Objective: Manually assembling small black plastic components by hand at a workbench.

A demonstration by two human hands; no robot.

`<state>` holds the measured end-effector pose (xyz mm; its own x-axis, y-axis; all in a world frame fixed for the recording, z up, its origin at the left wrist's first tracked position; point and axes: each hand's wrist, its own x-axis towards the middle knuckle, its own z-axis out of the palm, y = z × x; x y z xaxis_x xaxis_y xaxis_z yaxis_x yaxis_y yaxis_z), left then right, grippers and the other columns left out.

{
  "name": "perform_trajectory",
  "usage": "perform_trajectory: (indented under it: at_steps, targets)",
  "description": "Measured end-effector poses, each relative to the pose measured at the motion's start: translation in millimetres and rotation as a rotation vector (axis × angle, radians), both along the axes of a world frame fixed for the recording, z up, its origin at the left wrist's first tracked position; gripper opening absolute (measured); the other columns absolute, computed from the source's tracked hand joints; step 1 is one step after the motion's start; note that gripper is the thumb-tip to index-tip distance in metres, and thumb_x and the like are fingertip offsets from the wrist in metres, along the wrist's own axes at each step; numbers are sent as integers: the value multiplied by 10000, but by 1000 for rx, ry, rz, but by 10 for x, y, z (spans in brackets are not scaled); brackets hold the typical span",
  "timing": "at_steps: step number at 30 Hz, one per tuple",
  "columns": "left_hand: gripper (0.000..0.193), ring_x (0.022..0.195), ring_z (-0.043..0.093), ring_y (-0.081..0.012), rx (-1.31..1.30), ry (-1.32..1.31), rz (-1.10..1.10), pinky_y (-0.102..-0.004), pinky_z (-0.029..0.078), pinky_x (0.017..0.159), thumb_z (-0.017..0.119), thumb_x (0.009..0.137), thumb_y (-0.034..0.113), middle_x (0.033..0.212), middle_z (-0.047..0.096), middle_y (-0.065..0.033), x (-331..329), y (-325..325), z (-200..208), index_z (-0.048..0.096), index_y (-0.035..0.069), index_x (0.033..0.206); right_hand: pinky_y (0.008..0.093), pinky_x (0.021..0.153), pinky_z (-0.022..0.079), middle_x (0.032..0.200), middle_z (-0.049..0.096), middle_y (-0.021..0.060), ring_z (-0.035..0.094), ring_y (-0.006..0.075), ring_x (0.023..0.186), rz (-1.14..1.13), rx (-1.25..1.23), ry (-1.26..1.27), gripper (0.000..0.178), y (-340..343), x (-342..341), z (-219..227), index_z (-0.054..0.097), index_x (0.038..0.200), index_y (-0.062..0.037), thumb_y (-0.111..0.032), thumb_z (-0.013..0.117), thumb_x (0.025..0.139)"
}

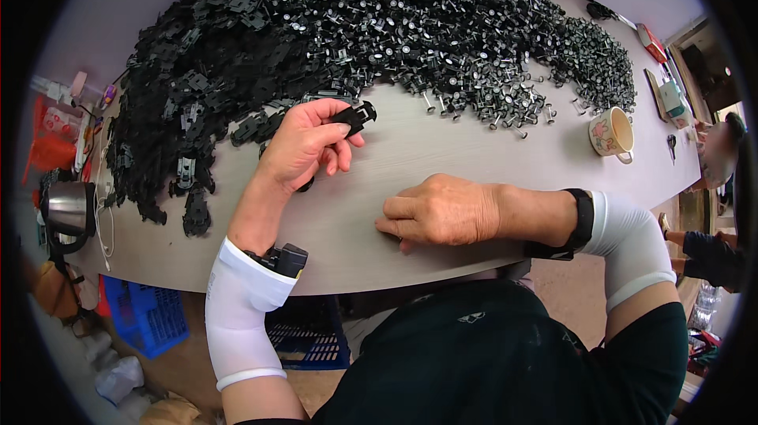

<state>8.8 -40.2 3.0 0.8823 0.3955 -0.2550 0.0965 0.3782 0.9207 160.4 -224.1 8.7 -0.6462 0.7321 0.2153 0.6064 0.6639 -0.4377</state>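
Between the thumb and fingers of my left hand is a small black plastic chassis, raised over the table in front of the piles. My right hand rests low on the table near its front edge, back of the hand up and fingers curled together; whatever they hold, if anything, is hidden beneath. A large heap of similar black chassis spreads across the left. Adjoining it at the centre and right is a pile of small wheels on metal axles, a few lying loose at its near edge.
A patterned mug stands at the right, with small scissors beyond it. A metal kettle and a white cable are at the left edge. Blue crates sit below the table. Another person is at the far right.
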Motion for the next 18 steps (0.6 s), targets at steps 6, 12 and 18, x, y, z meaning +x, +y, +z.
perform_trajectory:
  at_steps: [6, 12, 18]
  targets:
    - [201, 485, 594, -142, -36, 5, -17, -197, 438, 365, 521, 861, -2, 807, 660, -149, -14, 18, -23, 560, -65, 1048, 345, 558, 496, 799, 584, 105, 595, 264, 637, -512, 144, 166, 378, 369, 359, 210, 637, 1004, -36, -53, 775, 653]
    - [202, 469, 583, -145, -78, -7, 11, -200, 416, 352, 502, 873, 9, 774, 649, -140, -4, -38, 49, 558, -67, 1051, 362, 627, 523, 826, 612, 111, 630, 288, 720, -549, 185, 224, 305, 651, 274, 111, 666, 950, -24, -70, 750, 661]
    - [206, 432, 544, -120, -99, 30, 33, -189, 341, 321, 501, 857, 6, 745, 641, -137, -2, -62, 59, 562, -68, 1039, 345, 592, 523, 802, 613, 96, 631, 268, 673, -561, 174, 338, 293, 661, 291, 54, 671, 936, -10, -77, 754, 663]
